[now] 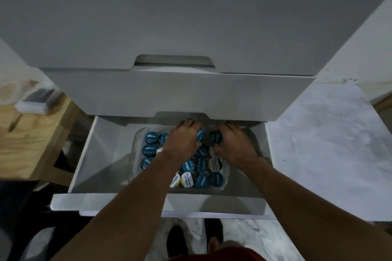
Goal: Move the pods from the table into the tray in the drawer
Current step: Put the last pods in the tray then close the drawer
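A clear plastic tray (226,172) sits in the open white bottom drawer (99,154). It holds several round pods (150,149), most with blue lids and a few with pale lids. My left hand (180,140) reaches down into the far part of the tray with its fingers curled around a blue pod (200,134). My right hand (235,144) is beside it, fingers closed on another blue pod (216,136). Both hands hide the pods under them.
The drawer above (176,95) overhangs the back of the open drawer, close over my knuckles. A wooden table (27,133) with a stack of cards (36,101) stands at the left. Marble floor lies to the right and below, with my feet near the drawer front.
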A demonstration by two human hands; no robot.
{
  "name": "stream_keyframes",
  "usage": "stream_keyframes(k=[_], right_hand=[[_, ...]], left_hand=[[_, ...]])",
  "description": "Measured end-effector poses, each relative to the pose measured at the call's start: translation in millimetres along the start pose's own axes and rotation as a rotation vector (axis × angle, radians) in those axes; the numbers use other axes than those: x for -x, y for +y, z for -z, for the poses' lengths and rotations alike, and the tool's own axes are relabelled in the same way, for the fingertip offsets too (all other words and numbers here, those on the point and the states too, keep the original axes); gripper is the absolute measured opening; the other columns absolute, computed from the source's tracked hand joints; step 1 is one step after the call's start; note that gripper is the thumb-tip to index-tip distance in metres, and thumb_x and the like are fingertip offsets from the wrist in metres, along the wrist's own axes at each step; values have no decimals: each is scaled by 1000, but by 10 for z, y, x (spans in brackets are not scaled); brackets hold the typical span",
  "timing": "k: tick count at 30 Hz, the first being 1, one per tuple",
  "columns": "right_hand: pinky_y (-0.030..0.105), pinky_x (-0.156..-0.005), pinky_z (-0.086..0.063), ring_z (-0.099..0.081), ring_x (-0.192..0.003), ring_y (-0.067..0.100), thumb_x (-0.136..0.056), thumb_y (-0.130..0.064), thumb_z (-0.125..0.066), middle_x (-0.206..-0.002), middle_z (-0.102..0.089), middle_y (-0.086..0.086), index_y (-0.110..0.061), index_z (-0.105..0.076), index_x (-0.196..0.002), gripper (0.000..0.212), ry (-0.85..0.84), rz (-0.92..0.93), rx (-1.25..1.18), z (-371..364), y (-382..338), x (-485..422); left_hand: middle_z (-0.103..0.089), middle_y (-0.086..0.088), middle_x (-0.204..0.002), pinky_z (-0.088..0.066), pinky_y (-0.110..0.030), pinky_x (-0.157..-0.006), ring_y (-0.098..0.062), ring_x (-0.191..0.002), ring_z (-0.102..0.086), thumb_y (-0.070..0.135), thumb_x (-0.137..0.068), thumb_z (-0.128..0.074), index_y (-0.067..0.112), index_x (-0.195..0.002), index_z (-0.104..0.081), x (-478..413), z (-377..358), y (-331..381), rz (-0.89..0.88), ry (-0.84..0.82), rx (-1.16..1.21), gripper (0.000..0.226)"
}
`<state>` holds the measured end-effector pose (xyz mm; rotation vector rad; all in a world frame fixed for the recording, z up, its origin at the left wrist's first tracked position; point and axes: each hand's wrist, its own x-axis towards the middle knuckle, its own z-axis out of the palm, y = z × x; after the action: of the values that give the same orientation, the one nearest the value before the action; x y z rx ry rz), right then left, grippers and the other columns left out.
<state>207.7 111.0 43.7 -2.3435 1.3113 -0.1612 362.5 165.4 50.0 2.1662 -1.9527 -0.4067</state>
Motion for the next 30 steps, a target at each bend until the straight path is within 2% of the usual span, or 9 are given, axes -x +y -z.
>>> stream_keyframes(k=[5,14,16,19,21,25,30], right_hand=[[35,-88,-45,-53,-108,27,-78,-13,-66,-114,-59,11,-10,-58,-114,37,11,-8,25,-45,-31,-25],[38,-91,-44,-53,-108,31,-81,-10,-60,-113,-61,13,-7,-60,-111,30,39,25,76,-44,-45,-44],[38,-97,-39,-52,-112,33,-83,-10,-60,-115,-62,15,-4,-61,-112,30,30,55,129,-38,-46,-45],[37,-108,-32,-43,-123,31,-89,-17,-56,-129,-55,15,-7,-58,-124,36,-1,32,200,-35,-32,-49],[37,-108,-33,-41,-124,30,-90,-19,-55,-133,-52,15,-9,-58,-125,36,-4,14,204,-51,-3,-51],[39,-102,-41,-43,-118,29,-91,-21,-56,-126,-52,12,-14,-64,-119,30,1,-1,205,-64,21,-43],[38,-100,-43,-44,-118,28,-88,-19,-60,-123,-53,12,-13,-63,-118,31,16,-22,201,-74,25,-41]], left_hand=[[-56,-8,-118,-47,-37,-89,-26,-109,-52,20,-79,-71,13,-115,-51,-39,-32,3,-34,-5,-14,42],[-54,-9,-119,-46,-39,-89,-27,-112,-49,14,-81,-66,13,-115,-51,-103,-54,-7,-52,-50,-75,37],[-53,-9,-121,-46,-39,-89,-27,-113,-48,13,-82,-65,13,-116,-52,-109,-65,-2,-47,-50,-77,36],[-50,-9,-124,-47,-38,-92,-26,-115,-47,15,-85,-64,12,-118,-55,-110,-92,-9,-46,-46,-87,35],[-50,-9,-125,-47,-38,-94,-25,-115,-47,17,-88,-61,12,-118,-57,-109,-111,-24,-51,-53,-95,31],[-54,-8,-117,-49,-38,-91,-25,-109,-50,19,-92,-56,15,-116,-61,-109,-137,-66,-60,-56,-112,25],[-60,-6,-108,-51,-38,-86,-24,-100,-56,15,-88,-62,17,-112,-62,-139,-138,-36,-32,-60,-139,24]])
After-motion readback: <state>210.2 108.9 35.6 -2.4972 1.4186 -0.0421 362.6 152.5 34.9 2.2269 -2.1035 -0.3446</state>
